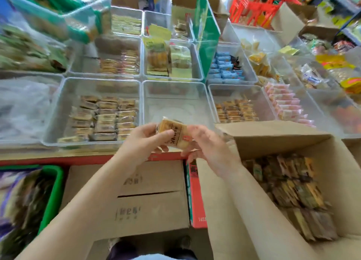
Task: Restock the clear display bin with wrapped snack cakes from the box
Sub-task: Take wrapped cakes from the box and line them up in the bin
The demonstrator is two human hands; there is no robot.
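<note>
Shop shelving holds clear bins. I pinch one snack cake [172, 131] between left hand [145, 140] and right hand [207, 144], both curled round it. Next, I judge, I lower it into the empty display bin [175, 91], beside the open box [273, 134].

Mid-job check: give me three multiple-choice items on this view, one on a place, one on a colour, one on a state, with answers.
1. Where is the open box of snack cakes?
A. at the person's right
B. at the person's left
C. on the far shelf

2. What colour is the upright divider panel between the bins?
A. blue
B. green
C. white

3. How is the wrapped snack cake held?
A. lying in the bin
B. by the right hand only
C. by both hands

Answers: 1 A, the box sits beside the right arm. 2 B, the panel is green. 3 C, the left hand and the right hand both grip the cake, in front of the empty clear bin.
</note>
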